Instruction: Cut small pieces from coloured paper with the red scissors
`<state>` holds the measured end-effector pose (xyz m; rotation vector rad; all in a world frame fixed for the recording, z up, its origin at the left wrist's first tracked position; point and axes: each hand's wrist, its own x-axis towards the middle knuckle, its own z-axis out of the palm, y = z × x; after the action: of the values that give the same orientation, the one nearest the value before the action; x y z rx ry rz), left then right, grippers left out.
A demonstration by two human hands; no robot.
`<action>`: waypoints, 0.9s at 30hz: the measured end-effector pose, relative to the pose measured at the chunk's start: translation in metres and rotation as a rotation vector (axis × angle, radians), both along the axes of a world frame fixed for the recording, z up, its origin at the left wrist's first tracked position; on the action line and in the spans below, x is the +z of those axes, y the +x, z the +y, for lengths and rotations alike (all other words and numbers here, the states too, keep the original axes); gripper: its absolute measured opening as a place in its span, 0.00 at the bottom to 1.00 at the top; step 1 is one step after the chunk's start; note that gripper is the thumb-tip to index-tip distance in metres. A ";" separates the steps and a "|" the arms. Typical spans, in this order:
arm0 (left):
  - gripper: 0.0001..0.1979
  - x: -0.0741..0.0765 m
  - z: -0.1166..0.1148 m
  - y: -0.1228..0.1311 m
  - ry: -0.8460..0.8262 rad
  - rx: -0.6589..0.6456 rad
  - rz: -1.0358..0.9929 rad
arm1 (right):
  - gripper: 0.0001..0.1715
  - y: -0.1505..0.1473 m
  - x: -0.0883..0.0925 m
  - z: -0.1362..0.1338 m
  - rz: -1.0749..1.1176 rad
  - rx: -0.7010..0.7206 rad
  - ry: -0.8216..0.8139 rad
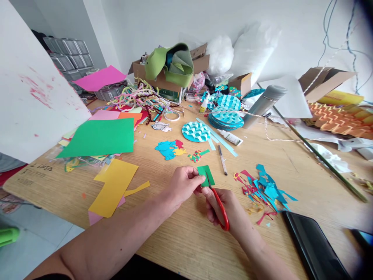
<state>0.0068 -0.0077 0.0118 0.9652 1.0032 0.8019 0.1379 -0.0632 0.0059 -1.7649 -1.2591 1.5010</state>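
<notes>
A small green paper piece (pixel 203 171) is pinched between the thumb and fingers of my left hand (pixel 186 181). Red-handled scissors (pixel 222 212) are in my right hand (pixel 223 206), their blades lying across the green piece. Just beyond my hands lie a small pile of colored paper bits (pixel 196 156) and a pen (pixel 222 160). Blue, red and yellow fish cutouts (pixel 166 149) lie farther back, near a round blue piece with wavy paper strips (pixel 196 132). To the right of my right hand are blue and red paper scraps (pixel 269 186).
Large green (pixel 101 136) and yellow sheets (pixel 116 186) lie on the left. A black phone (pixel 313 245) rests front right. Behind stand a grey bottle (pixel 265 105), stacked blue discs (pixel 225 118) and a box with green felt (pixel 175 66). A long stick (pixel 320 155) crosses the right side.
</notes>
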 end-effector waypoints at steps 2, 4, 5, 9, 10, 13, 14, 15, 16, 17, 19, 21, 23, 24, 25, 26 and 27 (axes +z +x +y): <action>0.08 0.000 0.001 0.000 0.002 0.018 -0.005 | 0.32 0.000 0.001 -0.001 -0.005 0.007 0.012; 0.08 -0.001 0.002 -0.001 0.008 0.033 -0.007 | 0.33 0.000 0.001 -0.001 -0.015 0.013 0.020; 0.08 -0.001 0.003 -0.001 0.010 0.036 -0.007 | 0.33 0.000 0.001 -0.001 -0.017 0.012 0.023; 0.08 -0.003 0.002 -0.001 0.015 0.016 -0.001 | 0.34 0.000 -0.002 0.001 -0.007 0.005 0.024; 0.08 -0.003 0.002 -0.001 0.015 0.010 0.002 | 0.35 0.000 -0.003 0.001 -0.004 0.006 0.024; 0.09 -0.002 0.001 0.000 0.010 -0.001 0.011 | 0.36 0.000 -0.003 0.002 -0.008 0.012 0.030; 0.08 -0.002 0.001 0.000 0.006 -0.003 0.014 | 0.36 -0.001 -0.003 0.002 -0.008 0.011 0.032; 0.08 -0.002 0.000 0.000 0.002 -0.004 0.016 | 0.36 -0.001 -0.002 0.002 -0.009 0.009 0.034; 0.08 -0.001 0.000 -0.001 -0.001 -0.003 0.016 | 0.35 -0.001 -0.001 0.001 -0.009 0.006 0.034; 0.08 -0.001 0.000 -0.001 -0.003 -0.002 0.015 | 0.35 -0.001 0.000 0.001 -0.011 0.002 0.031; 0.09 -0.001 0.000 -0.001 0.002 -0.006 0.013 | 0.35 -0.001 0.002 0.000 -0.016 -0.005 0.012; 0.09 -0.002 0.001 -0.001 0.009 -0.009 0.015 | 0.35 -0.001 0.003 0.000 -0.024 -0.004 0.003; 0.09 -0.002 0.001 -0.001 0.004 -0.007 0.021 | 0.35 -0.001 0.002 0.001 -0.027 -0.001 0.016; 0.09 -0.002 0.001 -0.001 -0.001 -0.006 0.023 | 0.35 -0.001 0.001 0.001 -0.025 0.002 0.026; 0.08 -0.002 0.001 -0.001 -0.006 -0.005 0.025 | 0.35 -0.001 0.000 0.001 -0.021 0.004 0.033; 0.08 -0.002 0.001 0.000 -0.010 -0.007 0.026 | 0.36 -0.001 -0.001 0.001 -0.016 0.007 0.036; 0.08 -0.002 0.001 0.000 -0.013 -0.011 0.025 | 0.36 -0.001 -0.002 0.001 -0.009 0.008 0.036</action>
<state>0.0067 -0.0066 0.0095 0.9707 1.0229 0.7746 0.1374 -0.0618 0.0038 -1.7469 -1.2910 1.4673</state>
